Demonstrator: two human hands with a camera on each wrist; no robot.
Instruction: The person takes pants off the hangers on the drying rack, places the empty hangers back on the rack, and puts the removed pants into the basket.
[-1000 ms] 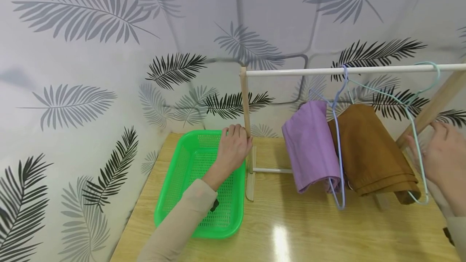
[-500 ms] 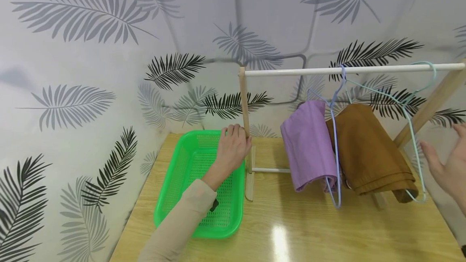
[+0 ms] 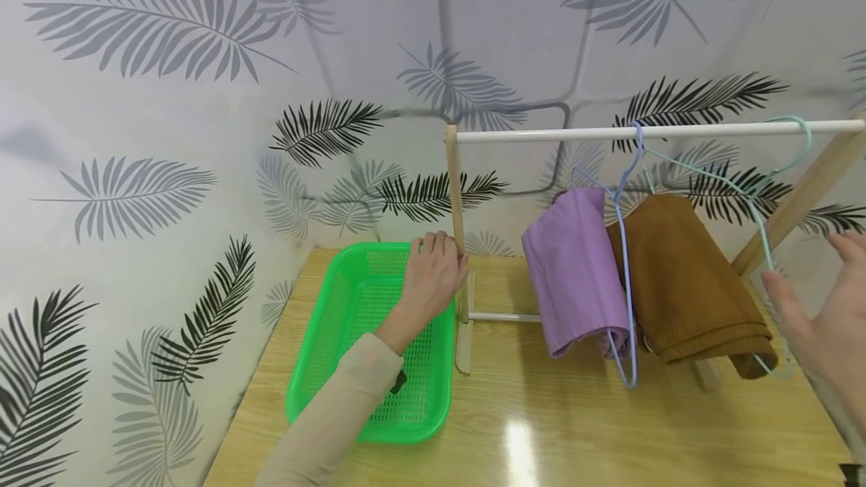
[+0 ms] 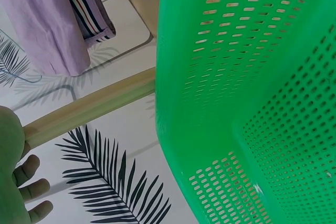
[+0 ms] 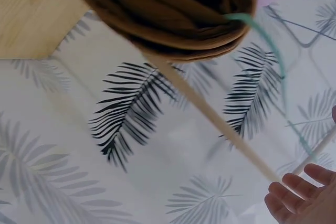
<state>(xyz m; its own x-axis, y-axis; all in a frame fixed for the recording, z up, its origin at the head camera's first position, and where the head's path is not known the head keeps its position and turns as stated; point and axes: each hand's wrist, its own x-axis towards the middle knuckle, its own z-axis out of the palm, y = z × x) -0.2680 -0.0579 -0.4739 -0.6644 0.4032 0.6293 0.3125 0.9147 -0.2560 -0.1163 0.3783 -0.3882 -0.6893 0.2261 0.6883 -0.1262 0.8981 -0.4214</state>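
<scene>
At the left wooden post (image 3: 455,194) of a small clothes rack, my left hand (image 3: 434,270) grips the wood low down, its fingers wrapped round it. My right hand (image 3: 831,318) is at the right edge of the head view, fingers spread, near a teal hanger (image 3: 763,235) and holding nothing. Folded brown trousers (image 3: 683,276) hang over that hanger. To their left, folded purple trousers (image 3: 575,269) hang on a lilac hanger (image 3: 626,276). In the right wrist view, the loosely bent fingers (image 5: 294,186) stand near the rack's right post (image 5: 215,119); contact cannot be told.
A green perforated basket (image 3: 295,389) stands on the wooden table (image 3: 555,434), under my left forearm. The white rail (image 3: 541,135) joins the rack's two posts. A leaf-patterned wall (image 3: 169,246) rises behind and to the left.
My right hand has come off the right post, moved out rightward, then drifted slightly back left toward the teal hanger. The left hand keeps its grip on the left post.
</scene>
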